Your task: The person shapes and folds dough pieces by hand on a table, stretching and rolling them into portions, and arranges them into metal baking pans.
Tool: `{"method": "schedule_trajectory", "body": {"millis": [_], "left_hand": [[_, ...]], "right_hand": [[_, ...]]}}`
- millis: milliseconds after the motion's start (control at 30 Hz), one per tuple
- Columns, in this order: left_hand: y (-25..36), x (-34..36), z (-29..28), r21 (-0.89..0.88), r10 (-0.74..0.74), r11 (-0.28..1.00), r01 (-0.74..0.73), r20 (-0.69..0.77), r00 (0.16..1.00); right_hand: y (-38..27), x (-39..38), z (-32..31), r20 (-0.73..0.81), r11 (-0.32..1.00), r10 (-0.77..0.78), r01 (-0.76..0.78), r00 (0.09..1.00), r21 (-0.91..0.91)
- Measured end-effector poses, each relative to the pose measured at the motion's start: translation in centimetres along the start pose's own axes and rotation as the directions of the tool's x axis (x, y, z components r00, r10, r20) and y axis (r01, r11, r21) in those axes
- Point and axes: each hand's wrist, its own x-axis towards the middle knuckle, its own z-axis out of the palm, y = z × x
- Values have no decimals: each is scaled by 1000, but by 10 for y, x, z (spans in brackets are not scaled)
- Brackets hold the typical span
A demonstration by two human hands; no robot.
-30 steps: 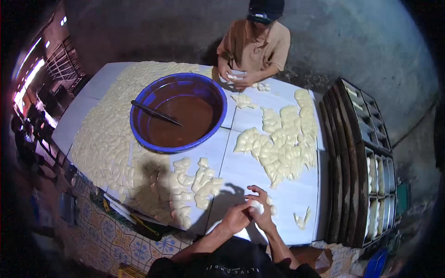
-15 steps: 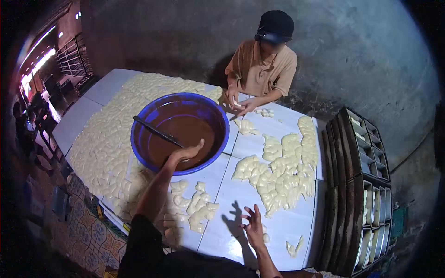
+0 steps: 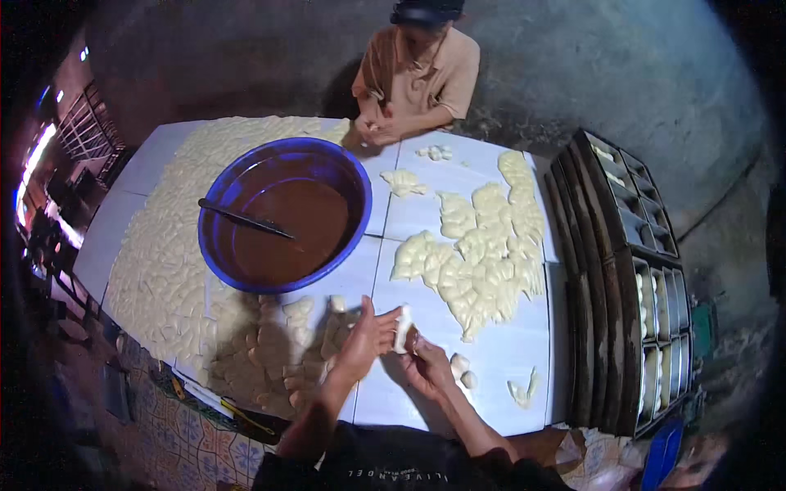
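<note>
Tiled surface (image 3: pixel 495 401) beneath: dough piece (image 3: pixel 402 327) sits ahead-left of the right hand (image 3: pixel 430 371), the nearer, whose grip pinches its lower end, long axis pointing away from the person, left hand (image 3: pixel 363 347) extended loosely alongside.

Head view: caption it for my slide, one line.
Left hand and right hand meet at a dough piece above a white table, near a blue basin of brown paste.
</note>
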Motion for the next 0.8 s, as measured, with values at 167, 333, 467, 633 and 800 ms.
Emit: {"method": "schedule_trajectory", "body": {"millis": [167, 333, 467, 633, 800], "left_hand": [[-66, -8, 6, 73, 43, 997, -26, -234, 971], [-88, -26, 11, 246, 240, 945, -215, -78, 967], [-84, -44, 28, 603, 400, 712, -360, 72, 913], [-106, -44, 24, 304, 423, 855, -420, 60, 904], [-112, -45, 46, 312, 250, 928, -205, -111, 962]], "right_hand": [[7, -27, 11, 25, 519, -492, 316, 870, -794], [5, -55, -3, 447, -120, -523, 456, 726, -882], [-8, -59, -3, 288, 255, -622, 536, 729, -805], [-24, -78, 17, 497, 65, -459, 585, 736, -808], [-14, -98, -15, 298, 116, -376, 364, 877, -924]]}}
